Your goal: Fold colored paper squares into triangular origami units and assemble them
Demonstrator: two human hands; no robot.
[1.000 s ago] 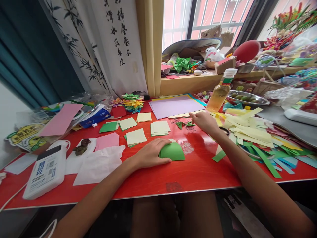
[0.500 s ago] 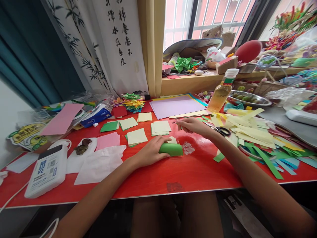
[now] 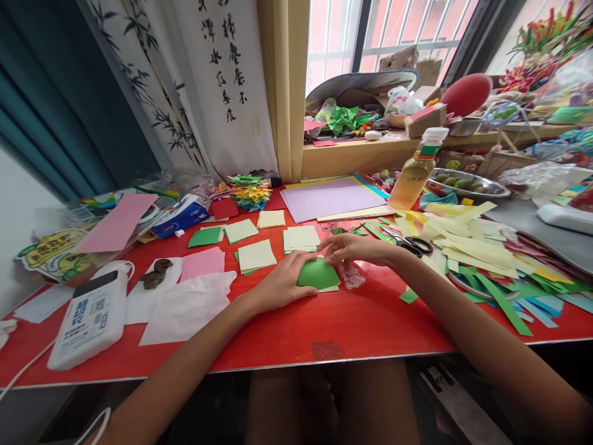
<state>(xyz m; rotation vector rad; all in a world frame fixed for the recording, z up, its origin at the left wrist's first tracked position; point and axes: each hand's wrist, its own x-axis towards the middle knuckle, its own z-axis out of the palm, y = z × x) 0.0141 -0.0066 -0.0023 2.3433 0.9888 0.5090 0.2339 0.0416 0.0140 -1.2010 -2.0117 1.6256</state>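
My left hand [image 3: 290, 277] is closed on the left side of a small green paper [image 3: 319, 276], its thumb at the near edge. The paper bows upward, with a pale yellow sheet showing under its near right edge. My right hand [image 3: 354, 248] reaches in from the right, fingers curled at the far edge of the green paper; its fingertips are partly hidden. Just beyond my right hand lie dark green paper scraps [image 3: 345, 231]. Pale yellow paper squares [image 3: 257, 256] sit in small stacks left of and beyond my hands, some with green sheets beneath.
Scissors [image 3: 414, 246] and a heap of paper strips [image 3: 479, 247] lie to the right. A bottle [image 3: 411, 176] stands behind them, before a metal plate [image 3: 467, 183]. Lilac sheets [image 3: 331, 198] lie at the back. A white power strip [image 3: 88, 321] and tissue [image 3: 188, 306] are left.
My right hand has come nearer, onto the far edge of the green paper. The paper has gone from a rolled curl to a flatter bow. Green scraps now show beyond my right hand.
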